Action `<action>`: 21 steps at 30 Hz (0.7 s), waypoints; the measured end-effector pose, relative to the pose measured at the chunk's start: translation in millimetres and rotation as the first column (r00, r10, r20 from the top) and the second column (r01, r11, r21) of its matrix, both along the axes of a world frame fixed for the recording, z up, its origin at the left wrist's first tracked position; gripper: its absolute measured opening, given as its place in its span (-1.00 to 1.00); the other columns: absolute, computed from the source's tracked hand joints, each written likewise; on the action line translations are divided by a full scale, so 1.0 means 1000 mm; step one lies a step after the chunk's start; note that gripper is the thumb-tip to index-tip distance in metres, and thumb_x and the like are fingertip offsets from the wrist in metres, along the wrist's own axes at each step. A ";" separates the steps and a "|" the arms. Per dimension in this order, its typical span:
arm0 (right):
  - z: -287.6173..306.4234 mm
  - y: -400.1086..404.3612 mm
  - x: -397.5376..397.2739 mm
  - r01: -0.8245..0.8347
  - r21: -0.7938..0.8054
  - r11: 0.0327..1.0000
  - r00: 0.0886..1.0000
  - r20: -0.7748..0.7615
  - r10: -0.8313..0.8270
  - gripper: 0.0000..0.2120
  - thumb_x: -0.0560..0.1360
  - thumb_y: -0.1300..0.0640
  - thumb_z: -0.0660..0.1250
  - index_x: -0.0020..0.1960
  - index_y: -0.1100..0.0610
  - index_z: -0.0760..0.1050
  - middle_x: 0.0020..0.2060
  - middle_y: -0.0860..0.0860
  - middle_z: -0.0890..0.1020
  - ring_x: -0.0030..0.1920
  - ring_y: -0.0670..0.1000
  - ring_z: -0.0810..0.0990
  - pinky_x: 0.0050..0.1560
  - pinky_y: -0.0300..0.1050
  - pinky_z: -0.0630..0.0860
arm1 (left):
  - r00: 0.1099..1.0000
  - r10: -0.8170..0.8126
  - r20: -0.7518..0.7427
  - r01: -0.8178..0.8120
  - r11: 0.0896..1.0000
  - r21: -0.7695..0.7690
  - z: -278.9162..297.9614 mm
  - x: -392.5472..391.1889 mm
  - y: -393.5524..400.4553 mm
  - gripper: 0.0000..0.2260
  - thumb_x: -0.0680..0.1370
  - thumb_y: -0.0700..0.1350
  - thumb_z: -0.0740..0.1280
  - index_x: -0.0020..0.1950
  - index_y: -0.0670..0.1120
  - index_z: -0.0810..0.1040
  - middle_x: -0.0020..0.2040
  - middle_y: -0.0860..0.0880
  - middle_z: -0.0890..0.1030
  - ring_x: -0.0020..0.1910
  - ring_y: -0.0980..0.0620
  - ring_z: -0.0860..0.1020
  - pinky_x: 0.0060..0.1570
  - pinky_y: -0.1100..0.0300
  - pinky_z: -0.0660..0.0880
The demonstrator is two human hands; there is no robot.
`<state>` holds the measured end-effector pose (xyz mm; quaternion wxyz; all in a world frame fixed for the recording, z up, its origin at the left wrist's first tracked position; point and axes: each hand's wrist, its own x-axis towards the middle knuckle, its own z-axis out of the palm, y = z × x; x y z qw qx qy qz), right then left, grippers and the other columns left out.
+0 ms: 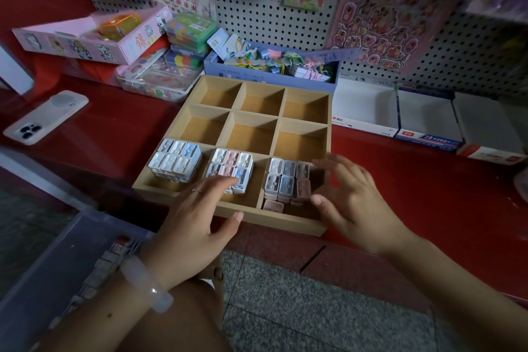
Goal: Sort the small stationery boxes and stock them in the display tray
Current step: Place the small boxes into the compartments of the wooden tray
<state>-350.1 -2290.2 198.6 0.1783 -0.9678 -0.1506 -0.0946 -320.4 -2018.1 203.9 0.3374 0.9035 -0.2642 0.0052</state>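
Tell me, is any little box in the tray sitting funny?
Yes. In the tray's near right compartment, one pink box lies alone in front of the neat block of boxes, lower and out of line. The right hand hovers close beside it.

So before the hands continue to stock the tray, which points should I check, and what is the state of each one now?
1. Display tray sits flat on the red counter: ok.
2. Free compartments remain; the six in the middle and far rows show bare bottoms: ok.
3. Left hand holds nothing, fingers straight over the middle stack of boxes: ok.
4. Right hand holds nothing, beside the right stack: ok.
5. Right stack tidy: not ok, one pink box lies apart at the front.
6. Colours sorted correctly: cannot tell.
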 end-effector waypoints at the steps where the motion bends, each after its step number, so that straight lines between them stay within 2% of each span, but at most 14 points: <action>1: 0.000 -0.002 0.000 0.040 -0.004 0.999 0.999 0.016 -0.040 -0.45 0.59 -0.22 -0.08 -0.12 0.01 0.61 0.29 0.06 0.43 0.41 0.10 0.23 0.28 0.21 0.26 | 1.000 0.001 -0.004 -0.001 1.000 -0.003 0.000 0.000 -0.001 -0.49 0.47 0.18 0.15 0.36 -0.01 0.40 0.27 0.18 0.40 0.30 0.19 0.35 0.25 0.27 0.26; 6: -0.008 0.000 0.001 0.075 -0.074 0.994 0.997 0.026 -0.073 -0.46 0.59 -0.21 -0.10 -0.12 -0.02 0.61 0.30 0.11 0.44 0.41 0.16 0.24 0.28 0.27 0.27 | 1.000 0.002 -0.001 -0.002 1.000 -0.007 0.001 -0.002 0.000 -0.50 0.47 0.18 0.15 0.36 0.00 0.40 0.27 0.17 0.41 0.31 0.14 0.37 0.28 0.18 0.30; 15: -0.005 0.002 0.003 0.060 -0.081 0.995 0.998 -0.011 -0.061 -0.46 0.58 -0.22 -0.11 -0.03 -0.02 0.60 0.28 0.09 0.45 0.38 0.13 0.26 0.26 0.19 0.28 | 1.000 -0.017 -0.008 0.017 1.000 -0.013 0.000 -0.003 0.017 -0.56 0.49 0.16 0.14 0.34 0.08 0.39 0.30 0.18 0.43 0.33 0.23 0.34 0.31 0.12 0.32; 18: 0.000 0.004 0.002 0.063 -0.113 0.992 0.998 0.007 -0.063 -0.48 0.57 -0.21 -0.08 -0.01 0.01 0.60 0.23 0.08 0.48 0.31 0.12 0.32 0.14 0.12 0.35 | 1.000 -0.016 -0.013 0.016 0.999 -0.031 0.001 -0.005 0.025 -0.59 0.50 0.15 0.14 0.34 0.13 0.37 0.29 0.21 0.42 0.32 0.26 0.33 0.30 0.15 0.29; 21: 0.011 0.011 0.004 0.126 -0.135 0.983 0.991 0.051 -0.120 -0.52 0.55 -0.14 -0.01 -0.05 0.08 0.61 0.15 0.10 0.54 0.14 0.19 0.46 -0.04 0.06 0.40 | 1.000 0.004 -0.014 -0.005 0.999 -0.050 0.001 -0.012 0.040 -0.58 0.50 0.16 0.13 0.34 0.12 0.39 0.27 0.22 0.43 0.31 0.27 0.33 0.29 0.18 0.27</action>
